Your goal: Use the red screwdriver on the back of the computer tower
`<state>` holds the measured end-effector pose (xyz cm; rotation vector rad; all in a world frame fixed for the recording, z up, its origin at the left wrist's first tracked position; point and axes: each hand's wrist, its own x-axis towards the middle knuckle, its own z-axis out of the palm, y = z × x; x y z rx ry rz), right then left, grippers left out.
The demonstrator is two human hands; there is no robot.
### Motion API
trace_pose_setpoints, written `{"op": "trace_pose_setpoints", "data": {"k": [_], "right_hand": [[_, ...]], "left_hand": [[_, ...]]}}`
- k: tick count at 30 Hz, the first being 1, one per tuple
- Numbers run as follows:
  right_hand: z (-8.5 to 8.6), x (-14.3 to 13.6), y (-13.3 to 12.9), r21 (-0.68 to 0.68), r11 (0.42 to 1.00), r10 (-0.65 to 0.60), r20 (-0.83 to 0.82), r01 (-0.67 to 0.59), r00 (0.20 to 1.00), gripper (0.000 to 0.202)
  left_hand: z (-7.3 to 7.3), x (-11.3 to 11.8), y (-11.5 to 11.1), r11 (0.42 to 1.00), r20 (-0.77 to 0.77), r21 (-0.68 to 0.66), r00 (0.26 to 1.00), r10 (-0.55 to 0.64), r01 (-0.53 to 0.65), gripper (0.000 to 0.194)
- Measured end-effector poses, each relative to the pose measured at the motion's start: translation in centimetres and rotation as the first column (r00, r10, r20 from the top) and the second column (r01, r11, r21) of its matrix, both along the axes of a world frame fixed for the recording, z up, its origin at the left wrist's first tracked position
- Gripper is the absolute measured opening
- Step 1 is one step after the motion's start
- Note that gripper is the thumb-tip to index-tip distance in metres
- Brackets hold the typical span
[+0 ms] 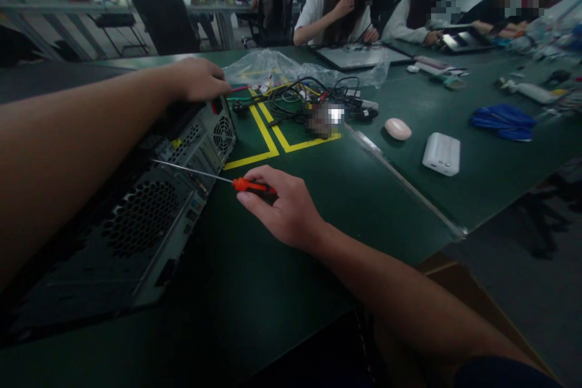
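A computer case [163,267] stands tilted at the left, its back panel with a fan grille and ports turned towards the right. My left hand [200,79] reaches across and grips the far upper corner of the case, fingers curled at its edge and partly hidden. In my right hand [286,206] is a screwdriver [254,187] with an orange and black handle, fingers closed around it. Its long thin shaft points left, and the tip meets the back panel near the expansion slots. Whether a screw sits under the tip is too small to tell.
Tangled cables [291,97] and a clear plastic bag [313,66] lie beyond the case, over yellow tape lines [254,160]. Rightward are a pink oval object [398,129], a white box-like device [442,153] and blue gloves or cloth [502,121]. Several people sit across the table.
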<state>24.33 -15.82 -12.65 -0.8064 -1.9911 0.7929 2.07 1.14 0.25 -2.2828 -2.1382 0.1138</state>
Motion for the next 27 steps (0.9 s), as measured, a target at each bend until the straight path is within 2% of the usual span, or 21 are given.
{"op": "trace_pose_setpoints", "data": {"k": [4, 10, 14, 18, 23, 27], "right_hand": [[0.2, -0.1, -0.1, 0.0, 1.0, -0.011, 0.03, 0.011, 0.999, 0.027], [-0.1, -0.3, -0.4, -0.104, 0.994, 0.018, -0.042, -0.023, 0.999, 0.029], [-0.2, -0.2, -0.3, -0.068, 0.997, 0.028, -0.039, -0.03, 0.999, 0.016], [-0.1, -0.2, -0.2, -0.068, 0.997, 0.024, -0.027, -0.026, 0.999, 0.015], [0.0, -0.2, -0.2, -0.088, 0.995, 0.034, -0.028, -0.037, 0.999, 0.017], [-0.1, -0.2, -0.3, -0.074, 0.997, 0.025, -0.028, -0.027, 0.999, 0.017]], "left_hand": [[0.1, -0.1, 0.0, 1.0, -0.011, -0.011, 1.0, -0.002, 0.002, 0.072], [-0.2, -0.9, 0.9, 1.0, -0.013, -0.007, 1.0, -0.001, 0.001, 0.076], [-0.2, -1.0, 1.0, 1.0, -0.012, -0.015, 1.0, -0.007, 0.007, 0.077], [-0.2, -0.9, 0.9, 1.0, 0.001, -0.003, 1.0, -0.026, 0.026, 0.076], [-0.4, -1.0, 1.1, 1.0, 0.0, -0.007, 1.0, 0.019, -0.019, 0.073], [-0.5, -1.3, 1.4, 1.0, 0.023, 0.01, 1.0, -0.01, 0.01, 0.075]]}}
